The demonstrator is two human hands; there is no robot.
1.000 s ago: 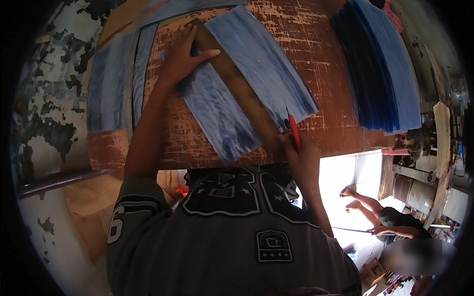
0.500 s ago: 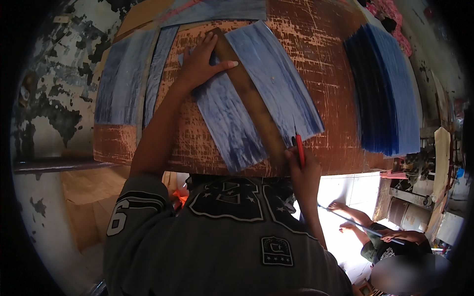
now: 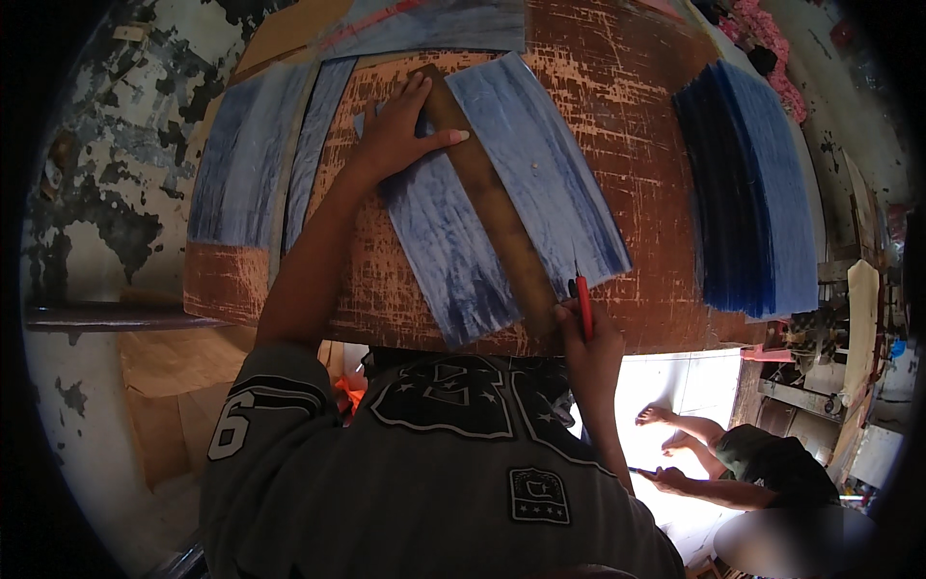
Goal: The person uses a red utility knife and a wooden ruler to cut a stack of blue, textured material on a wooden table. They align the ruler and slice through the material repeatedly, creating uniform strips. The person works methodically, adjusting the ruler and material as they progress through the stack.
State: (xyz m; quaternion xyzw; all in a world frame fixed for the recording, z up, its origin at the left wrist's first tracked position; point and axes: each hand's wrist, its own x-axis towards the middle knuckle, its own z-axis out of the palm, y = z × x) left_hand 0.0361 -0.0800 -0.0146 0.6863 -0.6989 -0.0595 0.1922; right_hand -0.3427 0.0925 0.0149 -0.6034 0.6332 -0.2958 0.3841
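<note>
A blue streaked sheet (image 3: 555,164) lies aslant on the worn brown table, crossed by a long brown straightedge (image 3: 487,198). My left hand (image 3: 395,135) rests flat at the straightedge's far end, thumb stretched across it and fingers apart. At the near end my right hand (image 3: 593,338) is closed around a red cutter knife (image 3: 585,307). Its thin blade points away from me, by the sheet's near edge to the right of the straightedge. The right fingertips are close to the straightedge's near end; whether they touch it I cannot tell.
A tall stack of blue sheets (image 3: 757,193) stands at the table's right side. More blue sheets (image 3: 236,154) lie on the left, and another sheet (image 3: 424,29) at the far edge. A person (image 3: 772,468) sits on the floor at the lower right, beyond the scratched table's (image 3: 666,289) near edge.
My hands, the straightedge and the sheet keep nearly the same places, and the knife stays in my right hand. The seated person's arms have shifted, and the long rod is no longer stretched out.
</note>
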